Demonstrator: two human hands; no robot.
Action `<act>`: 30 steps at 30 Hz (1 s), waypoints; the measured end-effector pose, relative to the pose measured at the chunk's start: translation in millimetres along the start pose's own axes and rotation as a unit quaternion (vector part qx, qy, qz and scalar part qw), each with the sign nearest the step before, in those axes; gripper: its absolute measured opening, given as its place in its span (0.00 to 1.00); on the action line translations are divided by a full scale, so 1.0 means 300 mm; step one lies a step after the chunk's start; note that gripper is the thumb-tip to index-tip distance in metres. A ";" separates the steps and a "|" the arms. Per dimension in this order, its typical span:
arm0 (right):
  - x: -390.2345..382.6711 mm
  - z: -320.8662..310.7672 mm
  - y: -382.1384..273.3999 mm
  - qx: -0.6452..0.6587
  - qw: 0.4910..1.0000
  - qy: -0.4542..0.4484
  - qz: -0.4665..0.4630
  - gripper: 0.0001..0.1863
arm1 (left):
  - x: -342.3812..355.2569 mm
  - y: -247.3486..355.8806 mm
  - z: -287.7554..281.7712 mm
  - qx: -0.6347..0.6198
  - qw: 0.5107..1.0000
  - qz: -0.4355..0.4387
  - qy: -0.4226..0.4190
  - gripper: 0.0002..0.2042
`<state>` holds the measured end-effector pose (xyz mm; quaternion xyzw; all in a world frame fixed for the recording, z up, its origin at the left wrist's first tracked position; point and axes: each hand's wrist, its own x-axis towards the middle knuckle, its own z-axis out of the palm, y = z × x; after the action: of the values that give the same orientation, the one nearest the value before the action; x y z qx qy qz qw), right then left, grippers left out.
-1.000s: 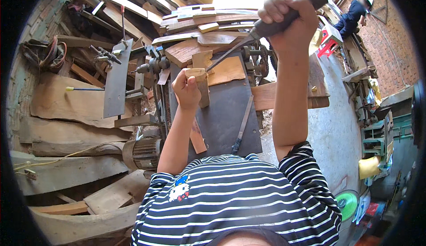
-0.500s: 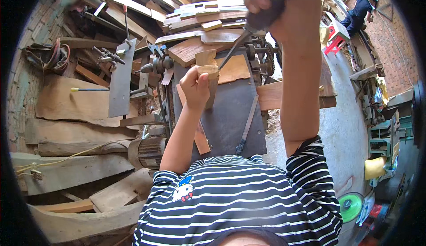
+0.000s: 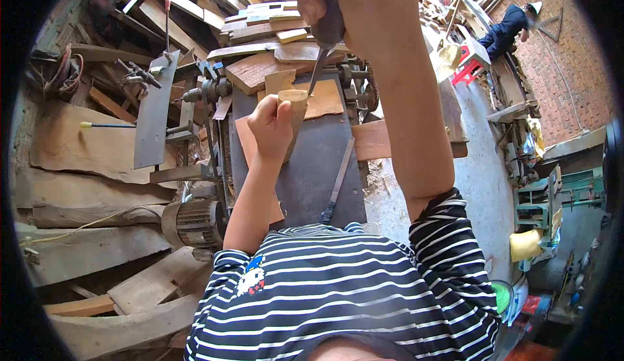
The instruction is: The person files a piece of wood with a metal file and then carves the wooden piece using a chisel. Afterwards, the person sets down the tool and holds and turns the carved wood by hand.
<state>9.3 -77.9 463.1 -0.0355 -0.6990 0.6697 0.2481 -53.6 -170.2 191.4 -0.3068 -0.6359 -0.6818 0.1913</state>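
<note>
My left hand (image 3: 271, 127) is closed around a pale wood block (image 3: 298, 108), which stands tilted above the dark workbench top (image 3: 317, 195). High at the upper middle, my right hand (image 3: 364, 6) grips a dark-handled blade (image 3: 317, 71). Its narrow metal part points down, with the lower end close by the block's right upper edge; whether they touch I cannot tell. Behind the block lie a notched wood scrap (image 3: 280, 81) and a flat light board (image 3: 325, 99). A long flat metal tool with a dark wrapped grip (image 3: 339, 177) rests on the bench's right side.
Stacked planks (image 3: 260, 32) fill the far side. At left are a grey metal plate (image 3: 155, 117), a motor (image 3: 193, 223) and large timber slabs (image 3: 84, 201). Another person (image 3: 507, 30) bends at the far right, near a red and white stool (image 3: 470, 62).
The whole view has shifted, so the bench and surroundings sit further left. My right hand has moved left and slightly up with the blade; my left hand keeps its hold on the block.
</note>
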 end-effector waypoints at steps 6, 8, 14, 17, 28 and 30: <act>0.067 -0.108 -0.021 0.179 0.932 -0.253 -0.187 0.07 | 0.050 0.126 0.032 -0.060 0.995 0.074 0.023 0.23; 0.049 -0.038 0.176 -0.084 0.969 -0.159 -0.168 0.10 | -0.031 0.052 -0.029 -0.009 0.998 0.068 0.014 0.23; -0.117 0.009 0.755 -0.009 0.999 0.015 0.037 0.06 | -0.057 0.021 -0.114 0.015 0.996 0.028 0.080 0.34; -0.073 -0.309 0.689 -0.063 0.997 0.037 0.033 0.03 | -0.044 0.025 -0.188 0.016 0.996 -0.031 0.083 0.35; -0.258 -0.513 0.402 0.186 0.967 0.137 0.111 0.12 | -0.058 -0.013 -0.163 -0.082 0.992 -0.077 0.057 0.33; -0.274 -0.533 0.473 0.150 0.968 0.138 0.144 0.11 | -0.059 0.030 -0.147 -0.091 0.991 -0.095 0.034 0.33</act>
<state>104.0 51.8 300.0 -0.1900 -0.5374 0.7841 0.2455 -42.2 -217.0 186.4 -0.2377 -0.5904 -0.7623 0.1180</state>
